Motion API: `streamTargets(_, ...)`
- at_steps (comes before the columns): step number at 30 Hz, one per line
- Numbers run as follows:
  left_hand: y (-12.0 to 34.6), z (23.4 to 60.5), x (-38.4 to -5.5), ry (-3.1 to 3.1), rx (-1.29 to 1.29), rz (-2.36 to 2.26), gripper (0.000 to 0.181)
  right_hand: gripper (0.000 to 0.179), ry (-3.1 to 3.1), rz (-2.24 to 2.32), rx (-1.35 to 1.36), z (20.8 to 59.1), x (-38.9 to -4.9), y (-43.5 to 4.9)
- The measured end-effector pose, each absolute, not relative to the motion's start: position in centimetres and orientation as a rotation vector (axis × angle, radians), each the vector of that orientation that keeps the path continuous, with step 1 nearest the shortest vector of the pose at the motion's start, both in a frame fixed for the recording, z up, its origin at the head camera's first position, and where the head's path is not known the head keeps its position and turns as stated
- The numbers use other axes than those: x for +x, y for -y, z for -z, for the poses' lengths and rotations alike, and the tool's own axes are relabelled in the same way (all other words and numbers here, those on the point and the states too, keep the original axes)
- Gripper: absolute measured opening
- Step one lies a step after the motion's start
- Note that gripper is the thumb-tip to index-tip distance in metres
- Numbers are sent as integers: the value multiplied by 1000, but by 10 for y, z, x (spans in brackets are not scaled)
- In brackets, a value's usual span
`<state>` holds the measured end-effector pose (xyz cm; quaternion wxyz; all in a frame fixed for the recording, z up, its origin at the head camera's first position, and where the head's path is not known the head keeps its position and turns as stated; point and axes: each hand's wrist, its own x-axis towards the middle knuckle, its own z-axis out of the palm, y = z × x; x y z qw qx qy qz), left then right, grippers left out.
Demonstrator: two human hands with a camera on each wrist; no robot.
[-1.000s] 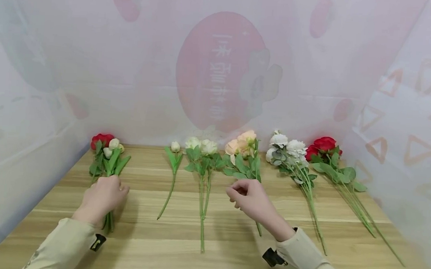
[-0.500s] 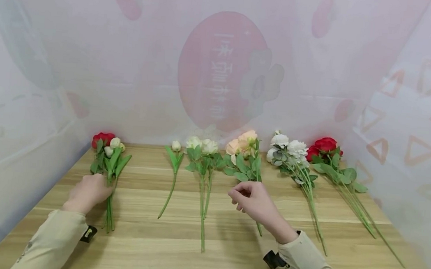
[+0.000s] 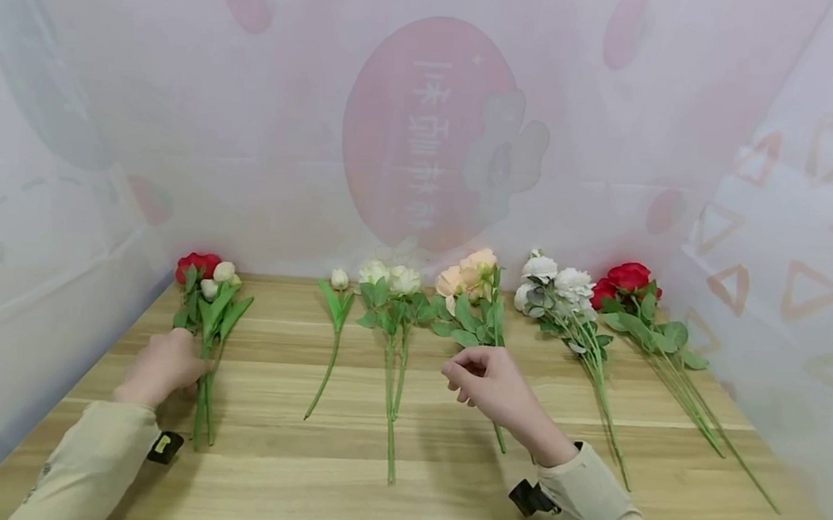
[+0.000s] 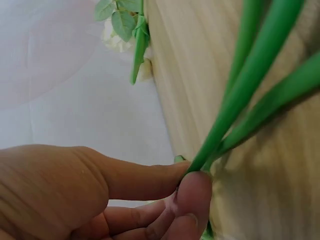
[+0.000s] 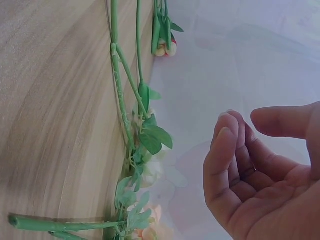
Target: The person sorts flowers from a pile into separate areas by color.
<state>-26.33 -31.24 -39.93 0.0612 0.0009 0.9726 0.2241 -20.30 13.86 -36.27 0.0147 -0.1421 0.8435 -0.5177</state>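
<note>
At the table's left, white tulips (image 3: 224, 273) with long green leaves lie beside a red flower (image 3: 197, 265). My left hand (image 3: 159, 367) is at the left side of their stems. Seen from the left wrist, its thumb and forefinger pinch a green tulip stem (image 4: 240, 95), while other stems run alongside. Over the stem of the peach flowers (image 3: 467, 279) hovers my right hand (image 3: 491, 384), its fingers loosely curled. Nothing lies between that thumb and those fingers (image 5: 232, 145) in the right wrist view.
Between the hands lie a single white tulip (image 3: 340, 280) and cream flowers (image 3: 390, 279). White flowers (image 3: 565, 285) and red flowers (image 3: 628, 279) lie on the right of the wooden table (image 3: 267, 474). Printed cloth (image 3: 274, 124) walls the back and sides.
My left hand has shifted left from over the tulip stems to their left side, and the stem ends have moved slightly left. The right hand stays nearly still.
</note>
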Motion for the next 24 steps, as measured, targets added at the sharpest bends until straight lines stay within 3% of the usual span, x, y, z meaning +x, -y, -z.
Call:
streamTargets(12,305,381,-255,-3142,29,-786,46,13,-2605,1612,-438,359,-201,-138)
streamTargets(19,284,370,-252,-3274,198,-938,27,14,-2583,1624,-432,359,-200,-140)
streamTargets(24,264,365,-246,-3290,269,-1042,25,15,-2563,1630,-420,356,-199,-140)
